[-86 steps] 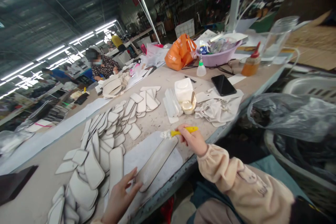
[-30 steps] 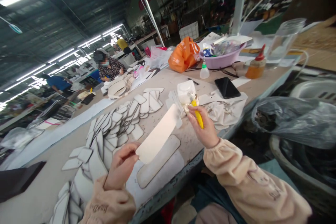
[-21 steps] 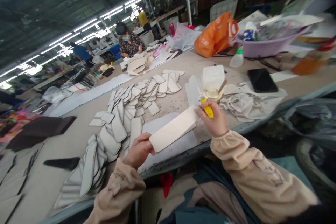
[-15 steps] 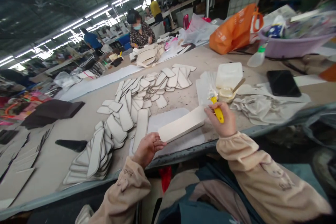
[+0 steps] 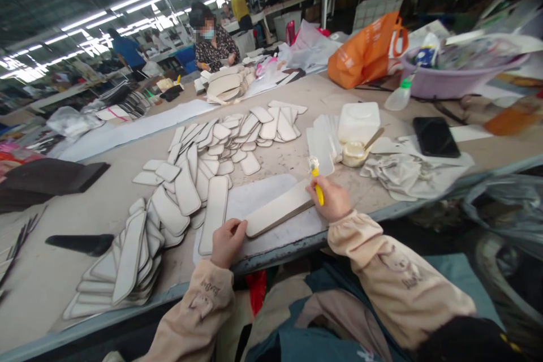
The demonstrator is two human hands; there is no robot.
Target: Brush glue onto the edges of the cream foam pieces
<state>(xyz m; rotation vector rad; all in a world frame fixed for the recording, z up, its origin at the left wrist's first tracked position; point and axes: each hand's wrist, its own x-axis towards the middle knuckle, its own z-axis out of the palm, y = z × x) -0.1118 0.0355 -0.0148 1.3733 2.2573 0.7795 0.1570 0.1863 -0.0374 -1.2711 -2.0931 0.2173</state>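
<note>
A long off-white padded strip point(image 5: 275, 210) with rounded ends lies tilted over a pale sheet point(image 5: 271, 185) at the table's front edge. At its left end, my left hand point(image 5: 229, 242) has curled fingers, with thumb and forefinger pinching the tip. My right hand point(image 5: 333, 201) is closed round a yellow-handled brush point(image 5: 318, 192) whose head is coated in white paste. Those right fingers also touch the strip's far end. Beside my left hand lies a similar strip point(image 5: 214, 212). Past the brush stands a small cup of cream-coloured paste point(image 5: 354, 154) with a stick in it.
Piles of dark-edged pale pieces point(image 5: 182, 186) spread across the left and middle. A white plastic container point(image 5: 360, 120), crumpled cloth point(image 5: 392, 172) and black phone point(image 5: 436, 137) lie to the right. Behind are an orange bag point(image 5: 360, 56) and purple basin point(image 5: 449, 76). A co-worker point(image 5: 215, 39) sits opposite.
The strip has come down lower and now shows its outlined top face. My left fingers have gone from stretched beneath it to curled at its end. The view has shifted slightly.
</note>
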